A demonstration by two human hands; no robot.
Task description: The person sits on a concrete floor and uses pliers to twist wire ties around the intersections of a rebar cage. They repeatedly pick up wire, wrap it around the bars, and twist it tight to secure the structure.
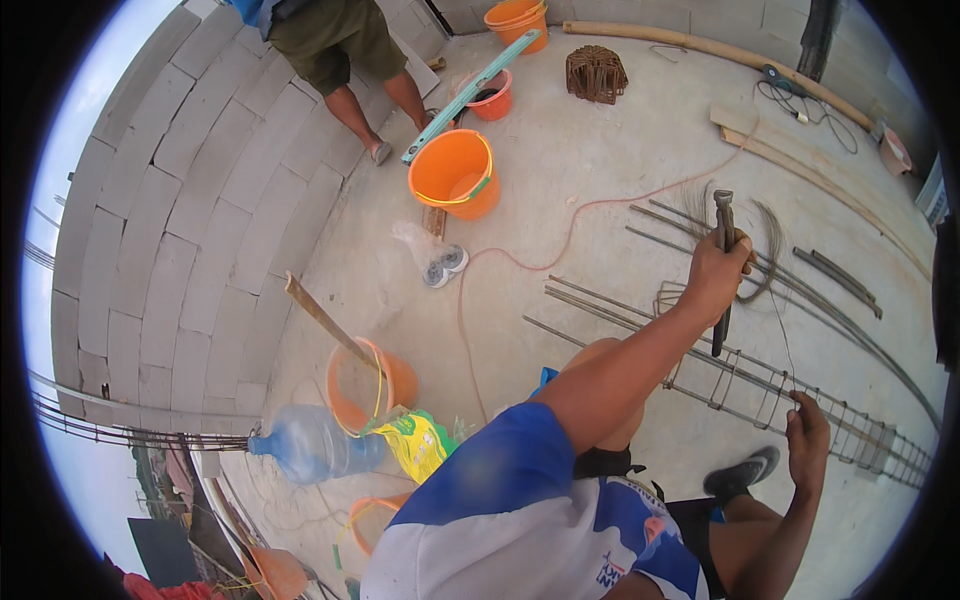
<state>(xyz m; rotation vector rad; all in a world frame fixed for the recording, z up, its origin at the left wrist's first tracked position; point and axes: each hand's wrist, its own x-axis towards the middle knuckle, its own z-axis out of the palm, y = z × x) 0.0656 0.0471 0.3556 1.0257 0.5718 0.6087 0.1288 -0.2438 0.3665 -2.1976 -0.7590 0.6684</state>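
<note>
Landmark: rebar cage (712, 404), lying on the concrete floor. Left hand (716, 272): closed in a fist around dark metal pincers (722, 215), pincer head up, handles hanging down in line with the cage's far side; any contact with the bars could not be told. Left arm was stretched out across the cage's near side, elbow only slightly bent. Right hand (808, 440): at the cage's near edge, forearm rising from below, fingers curled at the lower end of a thin wire (783, 335); whether they pinched it could not be told. The wire ran back across the cage to a loose wire bundle (772, 240) beyond it. Long loose bars (835, 310) lay past the cage's far side. Left of the cage stood an orange bucket (480, 200) and, nearer, a blue water jug (315, 445).
</note>
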